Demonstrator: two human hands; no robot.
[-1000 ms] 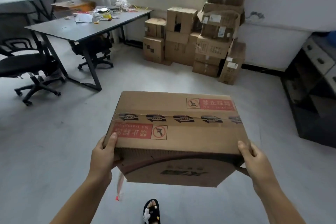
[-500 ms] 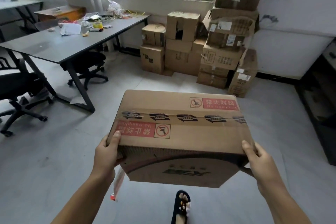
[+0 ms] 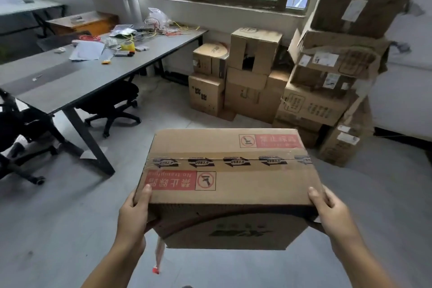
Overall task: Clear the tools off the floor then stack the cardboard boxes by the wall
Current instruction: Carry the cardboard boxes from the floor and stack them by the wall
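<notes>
**Carried box, fingers mostly hidden**

A person holds a taped cardboard box (image 3: 224, 177) off the floor, the left hand (image 3: 133, 215) and right hand (image 3: 332, 215) each with a grip clamped on its near corners. Only the thumbs show on top; the fingers are hidden beneath. The stacked boxes (image 3: 304, 91) stand ahead by the wall, right of the table (image 3: 70, 82). The box's front print is shadowed, unreadable.

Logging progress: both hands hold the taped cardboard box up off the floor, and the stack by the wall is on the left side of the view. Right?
Not quite. The head view shows the stack by the wall on the right side. The left hand and right hand do hold the taped cardboard box up off the floor.
</notes>
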